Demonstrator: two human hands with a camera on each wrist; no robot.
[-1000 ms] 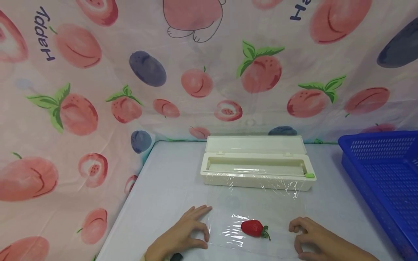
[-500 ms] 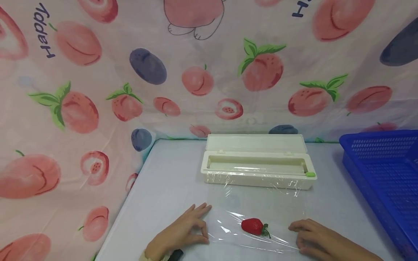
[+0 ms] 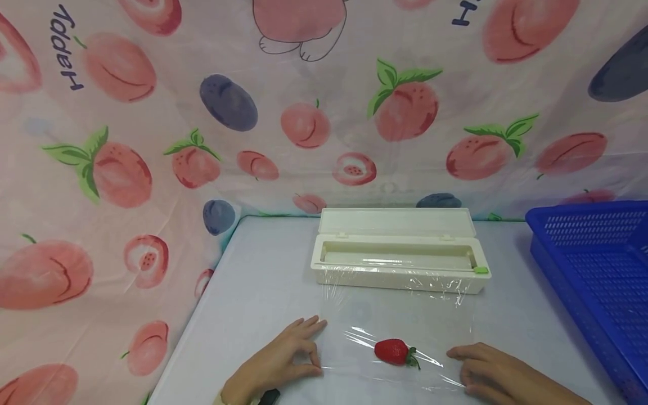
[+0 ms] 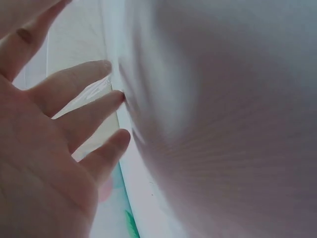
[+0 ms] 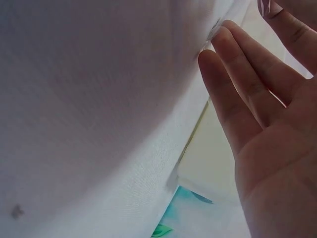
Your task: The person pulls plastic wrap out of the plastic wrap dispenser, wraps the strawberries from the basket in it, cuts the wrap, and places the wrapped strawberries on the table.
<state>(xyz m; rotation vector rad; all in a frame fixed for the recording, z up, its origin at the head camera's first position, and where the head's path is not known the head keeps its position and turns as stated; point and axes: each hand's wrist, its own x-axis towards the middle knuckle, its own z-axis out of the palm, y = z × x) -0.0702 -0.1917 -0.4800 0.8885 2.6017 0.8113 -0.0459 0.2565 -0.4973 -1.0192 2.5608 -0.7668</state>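
Red strawberry (image 3: 392, 352) lying on clear film (image 3: 364, 312), between the hands.
Left hand (image 3: 278, 357) at 9 o'clock, right hand (image 3: 501, 372) at 3, each pinching a near film corner; white box (image 3: 395, 239) at 12, blue basket (image 3: 602, 281) at 2.

The fruit-printed cloth (image 3: 349, 84) reads "Happy" (image 3: 66, 48) at upper left, "H" (image 3: 464, 14) upper right.

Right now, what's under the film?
Through the clear film the white table shows, and farther back, the front of the box. The strawberry appears to rest on top, hiding whatever lies directly beneath it.
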